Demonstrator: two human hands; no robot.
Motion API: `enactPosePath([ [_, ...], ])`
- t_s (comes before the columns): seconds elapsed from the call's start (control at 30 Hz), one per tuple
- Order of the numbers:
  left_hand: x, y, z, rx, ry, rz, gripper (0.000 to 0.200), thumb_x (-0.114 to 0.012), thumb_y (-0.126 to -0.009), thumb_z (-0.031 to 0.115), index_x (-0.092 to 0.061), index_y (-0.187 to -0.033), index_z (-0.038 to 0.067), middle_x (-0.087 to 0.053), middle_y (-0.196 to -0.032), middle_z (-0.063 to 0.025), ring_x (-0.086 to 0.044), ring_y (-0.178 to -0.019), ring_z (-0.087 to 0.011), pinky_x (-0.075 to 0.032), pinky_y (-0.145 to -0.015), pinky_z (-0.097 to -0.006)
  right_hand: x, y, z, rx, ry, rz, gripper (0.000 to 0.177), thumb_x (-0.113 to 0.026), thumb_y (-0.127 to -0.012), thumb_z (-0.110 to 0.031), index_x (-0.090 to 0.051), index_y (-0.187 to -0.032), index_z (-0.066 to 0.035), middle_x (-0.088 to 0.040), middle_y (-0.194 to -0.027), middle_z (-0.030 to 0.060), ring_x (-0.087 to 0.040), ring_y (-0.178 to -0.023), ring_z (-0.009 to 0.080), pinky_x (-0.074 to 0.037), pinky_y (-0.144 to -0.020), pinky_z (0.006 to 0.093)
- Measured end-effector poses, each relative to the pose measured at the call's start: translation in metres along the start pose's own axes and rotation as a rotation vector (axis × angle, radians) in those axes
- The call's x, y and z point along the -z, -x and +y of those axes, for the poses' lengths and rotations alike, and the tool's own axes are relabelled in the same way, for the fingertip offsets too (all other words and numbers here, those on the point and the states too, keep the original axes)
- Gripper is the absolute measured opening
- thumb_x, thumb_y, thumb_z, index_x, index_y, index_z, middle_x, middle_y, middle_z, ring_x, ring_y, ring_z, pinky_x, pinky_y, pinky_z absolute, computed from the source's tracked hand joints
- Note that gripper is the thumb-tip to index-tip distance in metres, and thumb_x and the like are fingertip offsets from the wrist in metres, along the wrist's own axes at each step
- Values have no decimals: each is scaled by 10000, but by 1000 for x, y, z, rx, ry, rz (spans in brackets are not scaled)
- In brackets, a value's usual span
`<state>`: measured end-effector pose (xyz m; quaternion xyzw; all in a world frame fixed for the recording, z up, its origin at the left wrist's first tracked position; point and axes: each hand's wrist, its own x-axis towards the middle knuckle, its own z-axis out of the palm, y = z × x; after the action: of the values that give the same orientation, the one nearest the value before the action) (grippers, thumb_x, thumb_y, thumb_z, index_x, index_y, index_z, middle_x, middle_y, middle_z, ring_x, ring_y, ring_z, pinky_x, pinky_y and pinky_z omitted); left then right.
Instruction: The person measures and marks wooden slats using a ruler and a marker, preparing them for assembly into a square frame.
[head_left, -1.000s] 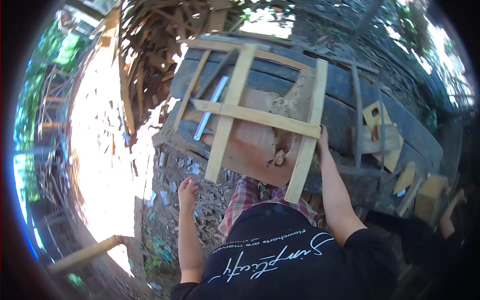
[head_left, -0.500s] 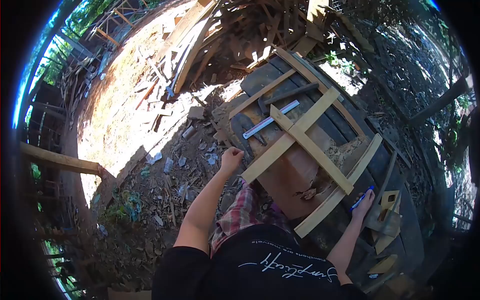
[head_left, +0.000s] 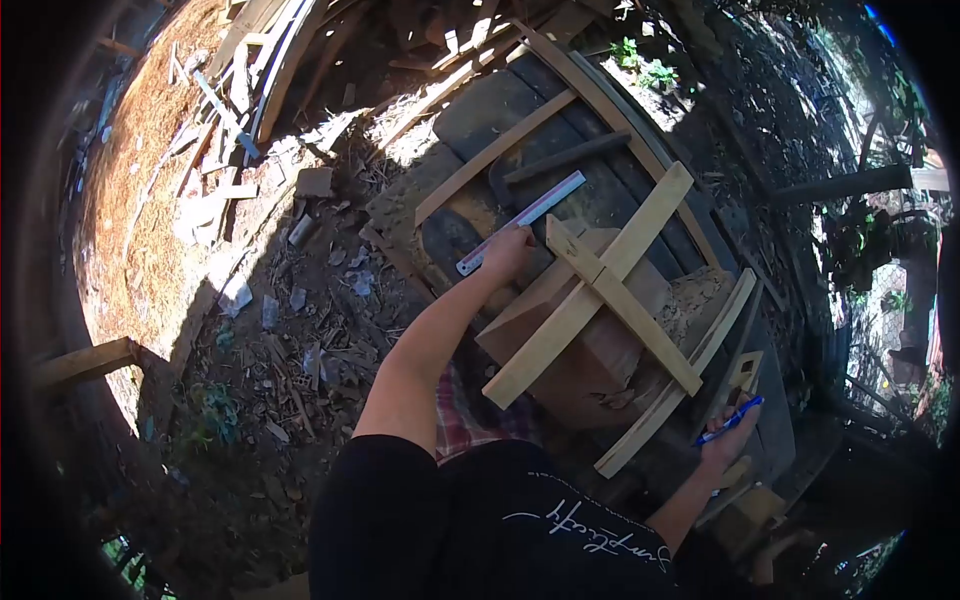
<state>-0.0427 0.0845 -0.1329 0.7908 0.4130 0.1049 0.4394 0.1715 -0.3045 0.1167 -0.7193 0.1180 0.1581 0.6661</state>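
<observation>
Two hands are busy over a dark plank worktop (head_left: 480, 110): the left hand (head_left: 507, 255) rests on the lower end of a metal ruler (head_left: 540, 208). The ruler lies slantwise on the worktop just beside a frame of pale wooden slats (head_left: 600, 290), and whether the fingers grip it or only press on it cannot be told. The right hand (head_left: 725, 445) sits past the frame's lower right edge, fingers closed around a blue pen (head_left: 738, 415), while wood scraps (head_left: 300, 330) litter the ground to the left.
</observation>
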Motion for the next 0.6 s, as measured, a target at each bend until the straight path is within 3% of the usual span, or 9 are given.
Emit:
enactPosePath([
  [0.27,-3,-1,11,-54,-83,-250,157,-562,-813,152,-652,-901,58,-625,-955,-157,-619,-917,-349,-496,-755,-465,-93,59,-3,42,9,-89,343,-510,-968,-405,-514,-1161,-121,-500,-675,-9,-446,-480,83,-342,-419,225],
  [0.37,-13,4,-10,-236,-187,-364,176,-584,-809,183,-654,-891,45,-614,-951,-156,-624,-897,-351,-500,-733,-462,-104,67,7,58,106,-70,268,-502,-984,-330,-514,-1137,-110,-497,-666,-6,-454,-470,81,-346,-409,229],
  [0.47,21,0,8,-277,-192,-293,231,-605,-782,150,-617,-998,69,-599,-970,-144,-612,-920,-349,-495,-764,-451,-111,77,14,53,130,-52,223,-501,-989,-282,-512,-1114,-98,-496,-665,-6,-454,-471,76,-343,-407,226],
  [0.53,43,-7,11,-230,-288,-9,305,-647,-741,116,-577,-1035,83,-576,-970,-144,-606,-929,-350,-495,-770,-441,-116,82,17,50,122,-34,217,-504,-988,-276,-514,-1108,-96,-494,-663,-7,-453,-471,74,-343,-408,227],
  [0.6,48,-11,2,-214,-345,9,346,-653,-729,99,-556,-1061,88,-575,-971,-152,-601,-933,-353,-493,-777,-438,-120,84,19,44,115,-20,211,-506,-987,-270,-516,-1102,-93,-492,-662,-8,-452,-471,72,-344,-410,228],
])
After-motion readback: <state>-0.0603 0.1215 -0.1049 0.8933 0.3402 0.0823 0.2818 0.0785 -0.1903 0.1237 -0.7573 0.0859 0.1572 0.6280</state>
